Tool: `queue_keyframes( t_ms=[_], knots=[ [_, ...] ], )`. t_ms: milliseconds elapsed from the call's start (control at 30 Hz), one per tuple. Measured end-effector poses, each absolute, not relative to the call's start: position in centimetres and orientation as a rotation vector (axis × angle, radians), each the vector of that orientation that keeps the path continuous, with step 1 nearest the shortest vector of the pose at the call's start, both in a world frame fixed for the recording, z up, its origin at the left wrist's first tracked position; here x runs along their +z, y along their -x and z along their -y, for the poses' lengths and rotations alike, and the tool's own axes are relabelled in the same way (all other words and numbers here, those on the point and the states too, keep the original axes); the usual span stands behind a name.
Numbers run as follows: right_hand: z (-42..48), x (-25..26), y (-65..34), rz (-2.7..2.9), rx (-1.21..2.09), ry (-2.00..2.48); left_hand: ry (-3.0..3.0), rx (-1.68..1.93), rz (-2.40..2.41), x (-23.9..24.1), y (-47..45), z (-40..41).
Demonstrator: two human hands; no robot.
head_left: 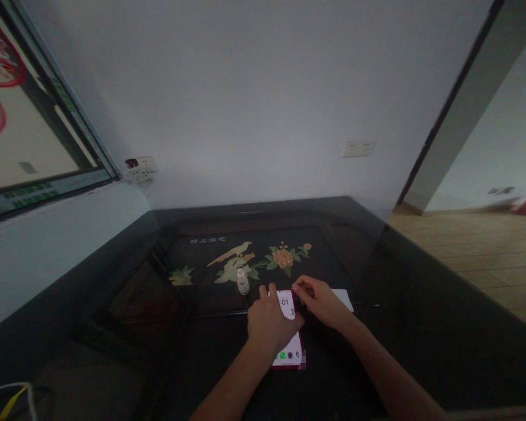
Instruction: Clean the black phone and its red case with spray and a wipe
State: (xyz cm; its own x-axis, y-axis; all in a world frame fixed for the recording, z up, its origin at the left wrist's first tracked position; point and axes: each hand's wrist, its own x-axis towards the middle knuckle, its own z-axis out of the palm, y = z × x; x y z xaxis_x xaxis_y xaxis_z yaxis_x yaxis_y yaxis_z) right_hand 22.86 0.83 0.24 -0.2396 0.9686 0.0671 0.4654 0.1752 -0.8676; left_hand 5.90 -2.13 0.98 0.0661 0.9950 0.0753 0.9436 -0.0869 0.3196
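A smartphone [291,345] with a lit screen and a red edge lies on the dark table. My left hand [269,324] reaches across it, fingers at its upper left edge and thumb along its right side, covering the middle of the screen. By the phone's upper right corner, my right hand [318,298] has thumb and forefinger pinched together; what they hold, if anything, is too small to make out. A small clear bottle with a white cap [242,282] stands upright just left of the phone. Behind my right wrist lies a flat white piece [344,299], partly hidden.
The glossy black table [193,351] carries a flower-and-bird picture [241,257] and meets the wall at the back. Wall sockets [357,148] sit above it, with a plugged adapter [137,169] near the window. White and yellow cables [15,397] lie at lower left.
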Motion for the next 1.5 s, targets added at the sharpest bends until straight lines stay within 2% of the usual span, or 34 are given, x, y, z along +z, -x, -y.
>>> queue_keyframes(
  t_ms=[400,733,1300,1500],
  knots=[
    [-0.9,0.4,-22.9,1.839,0.963,1.391,-2.115,0.339,-1.993,0.8,-5.6,2.2],
    [-0.8,0.5,-23.0,1.859,0.937,1.437,-2.118,0.416,-1.96,0.3,-4.9,2.6],
    [-1.0,-0.2,-23.1,1.804,0.958,1.401,-2.027,0.629,-1.952,0.4,-5.2,2.7],
    [-1.0,-0.2,-22.9,1.746,1.032,1.412,-1.86,0.875,-1.698,-0.3,-5.0,2.4]
  ],
)
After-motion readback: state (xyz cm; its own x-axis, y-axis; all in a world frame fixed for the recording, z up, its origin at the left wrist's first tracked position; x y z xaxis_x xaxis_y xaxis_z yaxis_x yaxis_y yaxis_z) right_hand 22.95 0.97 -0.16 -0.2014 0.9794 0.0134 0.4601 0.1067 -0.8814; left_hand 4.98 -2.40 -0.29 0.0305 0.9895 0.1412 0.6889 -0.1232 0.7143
